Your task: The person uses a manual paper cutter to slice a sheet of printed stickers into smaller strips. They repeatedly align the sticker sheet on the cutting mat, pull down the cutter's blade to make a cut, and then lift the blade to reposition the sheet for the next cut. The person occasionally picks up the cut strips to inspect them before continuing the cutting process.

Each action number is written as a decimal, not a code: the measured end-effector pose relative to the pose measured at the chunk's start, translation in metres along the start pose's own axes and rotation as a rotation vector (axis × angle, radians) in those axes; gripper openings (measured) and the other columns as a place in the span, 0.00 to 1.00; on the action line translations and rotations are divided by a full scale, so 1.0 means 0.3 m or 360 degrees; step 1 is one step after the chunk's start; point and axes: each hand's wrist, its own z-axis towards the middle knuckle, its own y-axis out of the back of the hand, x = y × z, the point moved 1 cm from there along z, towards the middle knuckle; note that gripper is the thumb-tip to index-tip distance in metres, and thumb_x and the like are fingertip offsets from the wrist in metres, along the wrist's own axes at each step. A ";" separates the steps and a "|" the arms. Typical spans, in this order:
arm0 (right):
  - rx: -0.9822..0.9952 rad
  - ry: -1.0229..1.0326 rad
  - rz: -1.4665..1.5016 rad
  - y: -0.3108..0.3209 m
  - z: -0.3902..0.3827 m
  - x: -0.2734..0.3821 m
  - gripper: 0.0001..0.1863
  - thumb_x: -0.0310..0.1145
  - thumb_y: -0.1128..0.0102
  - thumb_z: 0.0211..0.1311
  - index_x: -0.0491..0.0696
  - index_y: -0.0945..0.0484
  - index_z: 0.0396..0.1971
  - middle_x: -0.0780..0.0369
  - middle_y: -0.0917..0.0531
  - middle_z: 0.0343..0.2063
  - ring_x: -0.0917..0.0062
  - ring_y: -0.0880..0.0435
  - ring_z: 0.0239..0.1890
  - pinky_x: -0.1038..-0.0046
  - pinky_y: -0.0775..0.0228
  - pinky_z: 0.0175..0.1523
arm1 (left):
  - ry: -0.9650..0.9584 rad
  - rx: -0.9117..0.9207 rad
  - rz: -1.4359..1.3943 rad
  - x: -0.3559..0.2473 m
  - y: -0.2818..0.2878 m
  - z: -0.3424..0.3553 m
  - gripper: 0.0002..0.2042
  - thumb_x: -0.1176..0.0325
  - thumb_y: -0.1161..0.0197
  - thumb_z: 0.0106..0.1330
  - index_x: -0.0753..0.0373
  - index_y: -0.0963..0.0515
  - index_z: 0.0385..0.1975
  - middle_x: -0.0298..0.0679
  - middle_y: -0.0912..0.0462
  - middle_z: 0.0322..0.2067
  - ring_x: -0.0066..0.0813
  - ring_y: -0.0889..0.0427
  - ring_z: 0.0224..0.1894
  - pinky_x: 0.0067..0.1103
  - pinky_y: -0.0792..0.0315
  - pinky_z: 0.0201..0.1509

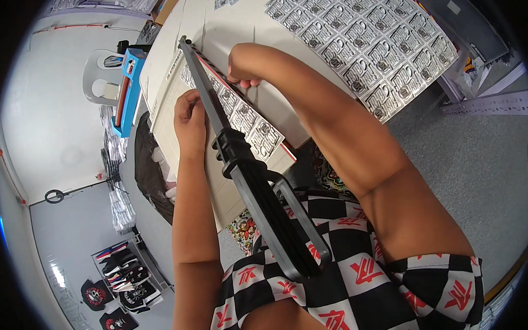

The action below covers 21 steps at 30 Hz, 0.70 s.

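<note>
A paper cutter with a pale board (170,101) lies on the white table's near edge. Its long black arm (214,107), with a looped handle at the near end, slants above the board toward my body. A strip of printed sheet (248,122), with repeated black-and-white lettering designs, lies under the arm and shows to its right. My left hand (190,118) rests on the board left of the arm, its fingers curled close to the strip. Beyond the cutter's right edge is my right hand (242,67), bent inward with its fingers curled. What either hand grips is hidden.
A large sheet of the same prints (370,45) covers the table's right side. At the left stand a blue machine with a roller (129,91) and a white plastic chair (95,75). A black plastic bag (145,163) sits beside the table. Shirts hang on a rack (128,268) farther off.
</note>
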 end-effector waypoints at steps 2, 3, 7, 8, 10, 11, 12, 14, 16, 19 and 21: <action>0.0017 -0.0076 0.0103 0.007 -0.008 0.005 0.08 0.36 0.47 0.48 0.47 0.24 0.20 0.66 0.22 0.16 0.80 0.27 0.14 0.76 0.34 0.22 | 0.0000 0.0003 0.0032 -0.012 -0.003 0.000 0.08 0.80 0.51 0.57 0.67 0.28 0.35 0.35 0.28 0.37 0.19 0.29 0.38 0.15 0.36 0.44; 0.0024 -0.0026 0.0066 0.011 -0.013 0.007 0.08 0.36 0.47 0.47 0.47 0.24 0.20 0.66 0.22 0.16 0.80 0.27 0.14 0.76 0.34 0.22 | 0.0007 0.0004 0.0058 -0.018 -0.002 -0.003 0.08 0.80 0.51 0.57 0.67 0.28 0.35 0.35 0.28 0.37 0.20 0.29 0.38 0.15 0.36 0.44; 0.0029 0.0123 -0.0072 0.013 -0.016 0.020 0.10 0.37 0.47 0.46 0.45 0.25 0.19 0.65 0.22 0.16 0.80 0.27 0.14 0.75 0.34 0.21 | -0.0012 0.0005 0.0118 0.000 0.009 0.004 0.08 0.79 0.51 0.57 0.67 0.28 0.35 0.36 0.29 0.37 0.21 0.29 0.39 0.16 0.36 0.45; 0.0023 0.0145 -0.0104 0.011 -0.015 0.022 0.10 0.37 0.47 0.46 0.45 0.25 0.19 0.65 0.22 0.16 0.80 0.27 0.14 0.75 0.34 0.20 | 0.0006 0.0001 0.0090 0.003 0.006 0.005 0.08 0.79 0.51 0.57 0.67 0.28 0.35 0.36 0.29 0.37 0.21 0.29 0.39 0.16 0.36 0.45; -0.0001 0.0192 -0.0106 0.010 -0.018 0.018 0.11 0.38 0.47 0.46 0.45 0.25 0.18 0.65 0.22 0.15 0.80 0.27 0.14 0.76 0.35 0.20 | 0.0043 -0.0009 0.0036 0.001 0.003 0.003 0.08 0.80 0.51 0.57 0.67 0.28 0.35 0.36 0.29 0.37 0.21 0.29 0.39 0.16 0.36 0.46; -0.0012 0.0217 -0.0107 0.010 -0.020 0.018 0.11 0.38 0.47 0.46 0.44 0.25 0.17 0.64 0.23 0.15 0.79 0.27 0.14 0.76 0.35 0.20 | 0.0034 -0.0006 0.0050 0.001 0.004 0.003 0.08 0.80 0.51 0.56 0.67 0.28 0.35 0.36 0.29 0.37 0.21 0.29 0.39 0.16 0.37 0.46; -0.0009 0.0225 -0.0079 0.013 -0.021 0.015 0.11 0.38 0.47 0.46 0.44 0.25 0.17 0.64 0.23 0.15 0.80 0.27 0.14 0.76 0.35 0.19 | 0.0026 -0.0004 0.0064 0.002 0.005 0.002 0.08 0.80 0.52 0.56 0.67 0.28 0.35 0.36 0.29 0.37 0.21 0.29 0.39 0.16 0.37 0.46; 0.0003 0.0246 -0.0024 0.020 -0.025 0.014 0.11 0.37 0.48 0.46 0.44 0.25 0.16 0.64 0.23 0.14 0.80 0.27 0.13 0.76 0.35 0.18 | 0.0016 -0.0009 0.0060 0.005 0.009 0.000 0.08 0.80 0.52 0.57 0.67 0.28 0.35 0.36 0.28 0.37 0.21 0.29 0.39 0.16 0.37 0.46; -0.0042 0.0163 0.0112 0.016 -0.012 0.013 0.11 0.37 0.48 0.46 0.44 0.25 0.16 0.64 0.23 0.14 0.80 0.27 0.13 0.77 0.36 0.18 | 0.0011 -0.0017 0.0016 0.010 0.010 0.000 0.08 0.80 0.51 0.57 0.68 0.29 0.35 0.36 0.28 0.37 0.21 0.29 0.39 0.16 0.37 0.46; -0.0011 0.0125 0.0137 0.015 0.001 0.001 0.10 0.36 0.48 0.46 0.44 0.25 0.17 0.64 0.22 0.15 0.81 0.26 0.13 0.78 0.35 0.18 | 0.0038 -0.0031 -0.0071 0.011 0.014 -0.005 0.07 0.79 0.51 0.57 0.67 0.29 0.34 0.35 0.27 0.36 0.20 0.30 0.39 0.15 0.37 0.46; 0.0033 0.0123 0.0130 0.015 -0.005 -0.009 0.09 0.35 0.48 0.46 0.44 0.24 0.20 0.64 0.22 0.16 0.82 0.26 0.14 0.78 0.35 0.19 | 0.0004 -0.0039 0.0018 0.010 0.015 -0.006 0.06 0.79 0.50 0.58 0.66 0.29 0.34 0.34 0.27 0.35 0.18 0.30 0.37 0.14 0.37 0.43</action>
